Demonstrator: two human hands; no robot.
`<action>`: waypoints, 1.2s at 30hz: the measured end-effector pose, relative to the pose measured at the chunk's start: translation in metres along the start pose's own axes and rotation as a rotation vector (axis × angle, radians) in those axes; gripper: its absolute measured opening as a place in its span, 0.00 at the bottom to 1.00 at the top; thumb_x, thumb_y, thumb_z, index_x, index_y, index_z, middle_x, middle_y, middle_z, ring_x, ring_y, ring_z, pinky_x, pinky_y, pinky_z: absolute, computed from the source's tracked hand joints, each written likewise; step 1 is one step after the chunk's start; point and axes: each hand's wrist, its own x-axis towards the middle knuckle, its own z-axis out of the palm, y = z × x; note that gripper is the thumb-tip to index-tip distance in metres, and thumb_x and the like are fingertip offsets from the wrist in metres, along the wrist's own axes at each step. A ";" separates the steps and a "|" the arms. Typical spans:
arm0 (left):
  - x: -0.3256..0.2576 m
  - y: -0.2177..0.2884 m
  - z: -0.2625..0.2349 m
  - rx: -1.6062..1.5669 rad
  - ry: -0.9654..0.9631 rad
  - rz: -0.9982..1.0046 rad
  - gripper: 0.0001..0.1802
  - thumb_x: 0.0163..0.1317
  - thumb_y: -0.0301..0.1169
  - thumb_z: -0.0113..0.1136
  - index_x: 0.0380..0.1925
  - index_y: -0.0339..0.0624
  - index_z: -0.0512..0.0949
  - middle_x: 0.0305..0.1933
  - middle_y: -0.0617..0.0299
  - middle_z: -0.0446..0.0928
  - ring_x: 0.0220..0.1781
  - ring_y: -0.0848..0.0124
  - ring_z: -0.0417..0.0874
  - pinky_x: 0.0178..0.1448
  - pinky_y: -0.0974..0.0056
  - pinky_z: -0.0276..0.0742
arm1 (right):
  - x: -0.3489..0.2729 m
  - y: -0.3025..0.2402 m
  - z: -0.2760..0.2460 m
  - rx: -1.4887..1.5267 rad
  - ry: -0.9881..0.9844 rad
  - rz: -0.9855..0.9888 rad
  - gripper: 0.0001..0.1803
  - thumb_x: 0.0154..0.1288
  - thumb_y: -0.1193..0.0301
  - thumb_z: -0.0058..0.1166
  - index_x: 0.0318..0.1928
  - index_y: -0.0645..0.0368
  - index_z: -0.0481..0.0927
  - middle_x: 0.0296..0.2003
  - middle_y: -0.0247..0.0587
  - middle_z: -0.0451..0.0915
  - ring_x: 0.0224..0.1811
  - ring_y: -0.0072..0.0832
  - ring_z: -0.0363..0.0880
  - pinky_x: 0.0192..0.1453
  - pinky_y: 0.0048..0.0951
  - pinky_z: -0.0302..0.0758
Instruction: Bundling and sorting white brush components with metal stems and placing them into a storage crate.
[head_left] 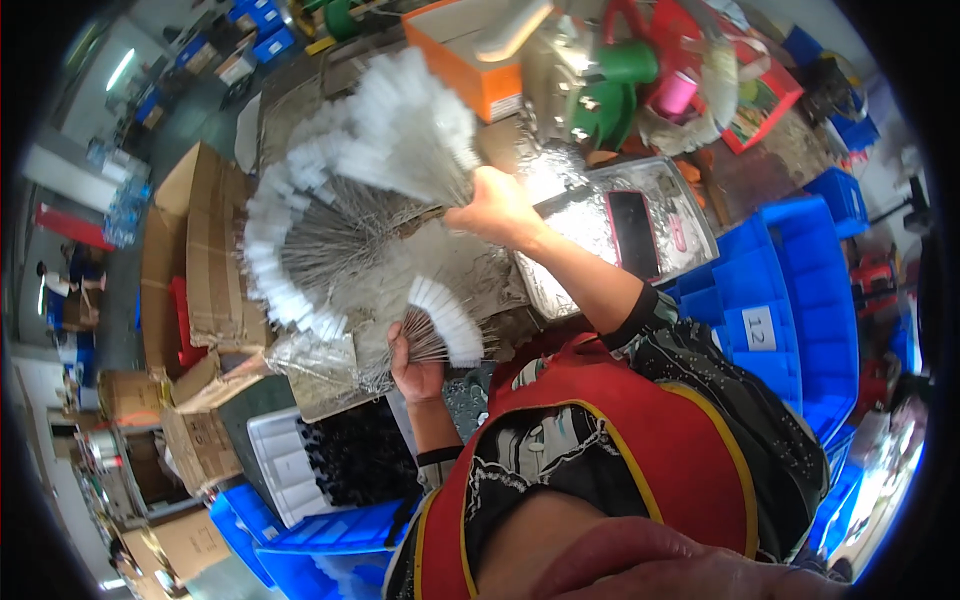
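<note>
My right hand (500, 208) is closed round the thin wire stems of a large bunch of white-tipped wire brushes (410, 115), raised and slightly blurred over the bench. In my left hand (416, 372), closed and nearer my body, is a smaller fanned bunch of white-tipped wire brushes (447, 318). More of the same brushes lie in a curved row (268, 255) on the worktable (400, 270), white ends outward and grey stems inward. My left fingers partly hide the smaller bunch's stems.
A metal tray (545, 300) holding a phone (632, 235) sits right of the worktable. Blue bins (815, 300) stand at the right. Beyond are an orange box (455, 75) and green spools (603, 110). Cardboard boxes (215, 260) and a white tray of black pieces (275, 440) are left.
</note>
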 end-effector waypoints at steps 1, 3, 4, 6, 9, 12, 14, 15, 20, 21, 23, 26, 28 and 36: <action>0.000 0.001 -0.003 0.001 0.009 0.026 0.16 0.57 0.34 0.51 0.46 0.47 0.70 0.53 0.52 0.68 0.57 0.58 0.65 0.62 0.52 0.55 | -0.006 -0.009 -0.006 0.039 -0.066 -0.018 0.23 0.36 0.64 0.59 0.30 0.69 0.69 0.31 0.52 0.72 0.36 0.36 0.72 0.39 0.32 0.69; -0.002 0.001 0.001 -0.020 -0.017 0.005 0.16 0.56 0.35 0.53 0.45 0.49 0.72 0.52 0.55 0.69 0.57 0.60 0.65 0.63 0.53 0.54 | -0.015 -0.023 -0.016 0.068 -0.094 -0.067 0.23 0.36 0.63 0.59 0.29 0.69 0.68 0.30 0.49 0.71 0.35 0.33 0.70 0.37 0.32 0.69; -0.001 0.000 0.001 -0.001 -0.062 0.021 0.16 0.55 0.35 0.53 0.46 0.51 0.72 0.53 0.56 0.69 0.57 0.61 0.65 0.63 0.54 0.52 | -0.019 -0.028 -0.024 0.164 -0.149 -0.084 0.24 0.36 0.63 0.60 0.29 0.69 0.68 0.31 0.48 0.70 0.36 0.31 0.70 0.37 0.32 0.68; -0.001 0.001 0.001 0.009 -0.001 0.039 0.14 0.56 0.34 0.52 0.43 0.52 0.73 0.53 0.57 0.69 0.57 0.62 0.65 0.63 0.54 0.53 | -0.026 -0.043 -0.036 0.301 -0.214 -0.149 0.23 0.36 0.64 0.60 0.29 0.69 0.70 0.27 0.46 0.72 0.31 0.28 0.71 0.31 0.30 0.69; 0.001 0.002 0.006 0.028 0.010 -0.011 0.14 0.55 0.34 0.53 0.44 0.52 0.74 0.53 0.58 0.69 0.57 0.62 0.65 0.63 0.53 0.53 | -0.030 -0.061 -0.068 0.523 -0.298 -0.306 0.22 0.36 0.64 0.59 0.29 0.71 0.72 0.20 0.44 0.72 0.19 0.27 0.71 0.20 0.28 0.67; 0.000 0.001 0.014 0.042 0.003 -0.051 0.16 0.55 0.34 0.54 0.45 0.51 0.72 0.54 0.57 0.68 0.57 0.62 0.65 0.63 0.53 0.53 | -0.052 -0.088 -0.127 0.475 -0.222 -0.308 0.24 0.35 0.62 0.59 0.28 0.71 0.72 0.19 0.43 0.71 0.14 0.28 0.67 0.16 0.28 0.64; 0.001 -0.001 0.016 0.036 -0.001 -0.077 0.18 0.54 0.34 0.55 0.47 0.50 0.71 0.54 0.56 0.67 0.57 0.62 0.65 0.63 0.54 0.53 | -0.057 -0.094 -0.157 0.396 -0.121 -0.313 0.28 0.33 0.59 0.60 0.31 0.72 0.71 0.22 0.45 0.72 0.17 0.29 0.68 0.16 0.27 0.64; -0.002 0.001 0.013 0.036 0.063 -0.010 0.18 0.54 0.33 0.55 0.47 0.51 0.72 0.55 0.56 0.67 0.57 0.62 0.65 0.63 0.54 0.53 | -0.058 -0.099 -0.172 0.329 -0.123 -0.286 0.33 0.32 0.59 0.61 0.37 0.72 0.68 0.29 0.47 0.72 0.22 0.30 0.70 0.18 0.28 0.65; 0.000 0.004 0.007 0.009 0.088 -0.009 0.20 0.54 0.33 0.54 0.49 0.51 0.70 0.57 0.57 0.65 0.57 0.62 0.65 0.64 0.54 0.52 | -0.117 -0.075 -0.286 0.540 -0.154 -0.335 0.15 0.43 0.67 0.56 0.28 0.68 0.73 0.22 0.43 0.74 0.19 0.28 0.73 0.19 0.25 0.69; 0.004 0.001 0.009 0.017 0.080 -0.025 0.21 0.54 0.33 0.54 0.50 0.51 0.69 0.57 0.57 0.65 0.58 0.62 0.64 0.64 0.53 0.51 | -0.133 -0.067 -0.315 0.678 -0.439 -0.302 0.10 0.51 0.72 0.51 0.29 0.70 0.73 0.25 0.49 0.77 0.21 0.31 0.76 0.21 0.26 0.74; 0.006 0.001 0.007 0.032 0.096 -0.014 0.22 0.55 0.35 0.54 0.52 0.50 0.67 0.57 0.57 0.64 0.59 0.61 0.63 0.64 0.53 0.51 | -0.109 -0.011 -0.305 0.626 0.166 -0.571 0.12 0.45 0.79 0.54 0.33 0.71 0.73 0.21 0.45 0.76 0.15 0.23 0.74 0.14 0.19 0.71; 0.005 0.001 0.004 0.058 0.125 -0.005 0.24 0.55 0.36 0.53 0.54 0.50 0.65 0.58 0.56 0.63 0.60 0.60 0.61 0.65 0.51 0.50 | -0.139 0.031 -0.313 0.561 0.587 -0.433 0.09 0.46 0.81 0.53 0.33 0.68 0.76 0.21 0.39 0.77 0.19 0.21 0.74 0.19 0.20 0.71; 0.004 0.002 0.003 0.076 0.140 -0.012 0.25 0.56 0.38 0.53 0.55 0.50 0.63 0.58 0.56 0.62 0.61 0.59 0.60 0.65 0.50 0.49 | -0.160 0.082 -0.332 0.451 0.708 -0.306 0.04 0.46 0.79 0.54 0.27 0.65 0.76 0.18 0.37 0.75 0.15 0.20 0.71 0.15 0.21 0.66; 0.006 -0.003 -0.002 0.209 0.216 0.079 0.21 0.54 0.36 0.53 0.51 0.55 0.70 0.62 0.58 0.58 0.62 0.60 0.58 0.66 0.53 0.47 | -0.260 0.272 -0.401 0.182 0.934 0.364 0.09 0.44 0.71 0.55 0.16 0.60 0.71 0.12 0.33 0.69 0.11 0.20 0.66 0.14 0.22 0.62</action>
